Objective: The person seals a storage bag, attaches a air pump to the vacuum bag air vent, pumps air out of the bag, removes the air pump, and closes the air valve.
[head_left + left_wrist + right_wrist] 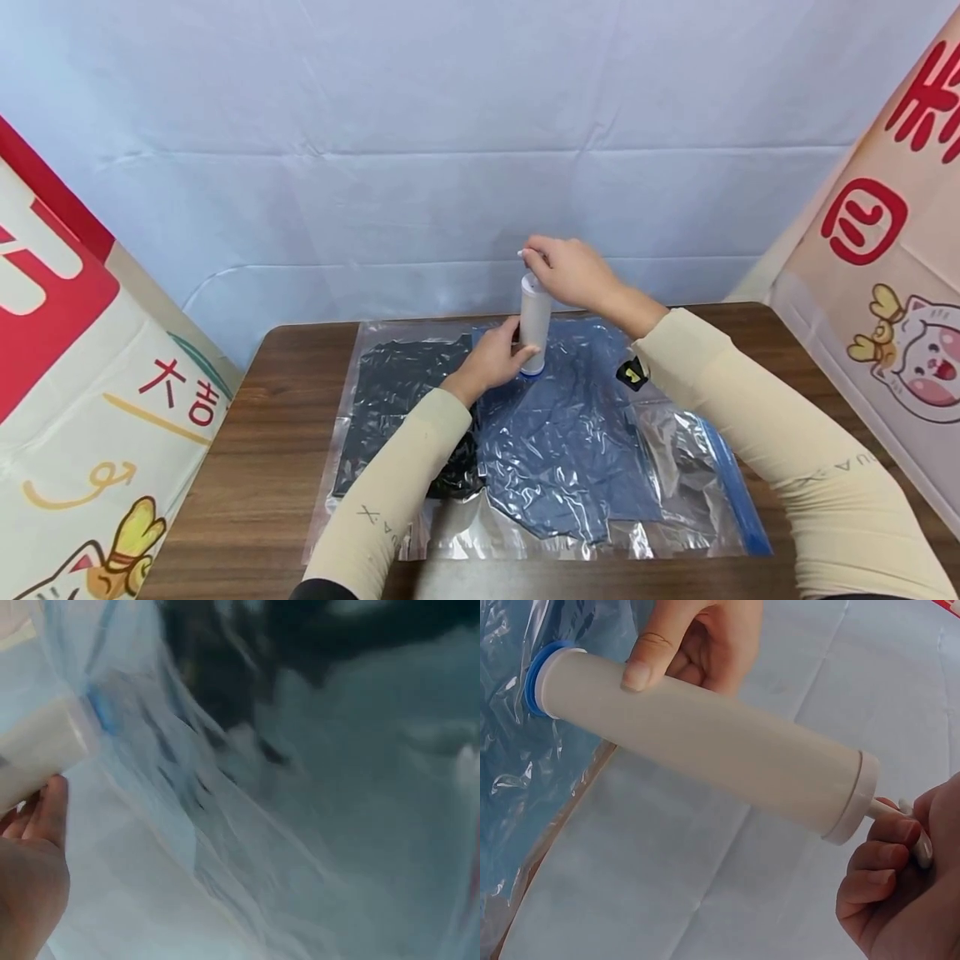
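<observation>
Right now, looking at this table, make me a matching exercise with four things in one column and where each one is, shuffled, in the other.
Things:
1. left hand
2. right hand
3. black clothing
4. blue zip strip

Places:
A. along the right edge of the vacuum bag
B. gripping the plunger handle on top of the pump
C. inside the bag, on its left side
D. wrapped round the lower barrel of the pump

Pairs: 1-D, 2-B, 3-C, 4-A
</observation>
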`<state>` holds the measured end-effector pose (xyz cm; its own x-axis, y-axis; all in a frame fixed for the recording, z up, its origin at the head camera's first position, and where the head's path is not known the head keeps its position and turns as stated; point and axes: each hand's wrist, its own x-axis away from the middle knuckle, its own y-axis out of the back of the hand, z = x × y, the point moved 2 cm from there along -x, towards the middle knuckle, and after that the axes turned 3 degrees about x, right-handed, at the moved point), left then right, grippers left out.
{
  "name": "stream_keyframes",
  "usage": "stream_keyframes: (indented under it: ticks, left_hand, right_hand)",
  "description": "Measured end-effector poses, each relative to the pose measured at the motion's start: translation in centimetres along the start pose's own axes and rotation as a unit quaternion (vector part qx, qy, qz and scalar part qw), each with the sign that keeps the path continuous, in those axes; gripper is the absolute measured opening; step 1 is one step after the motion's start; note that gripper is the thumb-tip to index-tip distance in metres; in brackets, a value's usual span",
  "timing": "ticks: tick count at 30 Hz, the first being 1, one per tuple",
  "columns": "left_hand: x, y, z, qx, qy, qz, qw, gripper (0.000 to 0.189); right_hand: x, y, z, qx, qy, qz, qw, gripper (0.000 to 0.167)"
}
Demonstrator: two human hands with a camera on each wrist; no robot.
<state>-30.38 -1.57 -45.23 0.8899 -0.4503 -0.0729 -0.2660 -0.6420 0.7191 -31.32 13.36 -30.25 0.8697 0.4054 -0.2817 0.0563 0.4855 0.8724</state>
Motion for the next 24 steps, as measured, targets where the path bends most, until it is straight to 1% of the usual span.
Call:
stream_keyframes:
  ticks: [4,9,12,14,17,19,22,24]
  left_hand:
    - [-0.1,0.0,-0.1,-0.001,0.002,0.006,1.0000,0.057]
    - [-0.2,0.3,-0.1,0.012,-0.007,0.018,0.9997,0.057]
    - [-0.1,0.6,0.2,0.015,-0.011,0.023,0.9995,0.061]
    - [-0.1,0.7,0.6,0.010,-0.005,0.027,0.9996,0.066]
    - [-0.1,0.8,1.3,-0.023,0.020,0.031,0.9991,0.073]
    - [-0.1,0.8,1.9,-0.064,0.033,0.037,0.9967,0.075]
    - [0.0,0.6,2.6,-0.126,0.045,0.062,0.9890,0.080]
    - [0.1,0.3,3.1,-0.152,0.051,0.086,0.9832,0.084]
  right_hand:
    - [0.0,-0.2,-0.2,-0.006,0.000,-0.014,0.9999,0.028]
    - [0.2,-0.5,-0.4,-0.012,0.016,-0.034,0.9992,0.031]
    - [0.3,-0.7,-0.6,-0.018,0.018,-0.049,0.9985,0.031]
    - [0.4,-0.7,-0.8,-0.021,0.016,-0.057,0.9980,0.031]
    - [0.4,-0.7,-1.0,-0.026,0.009,-0.067,0.9974,0.033]
    - [0.4,-0.8,-1.3,-0.024,0.009,-0.072,0.9971,0.034]
    - [0.6,-1.1,-1.7,-0.020,0.010,-0.077,0.9968,0.034]
    - [1.0,-1.6,-2.0,-0.019,0.008,-0.076,0.9969,0.036]
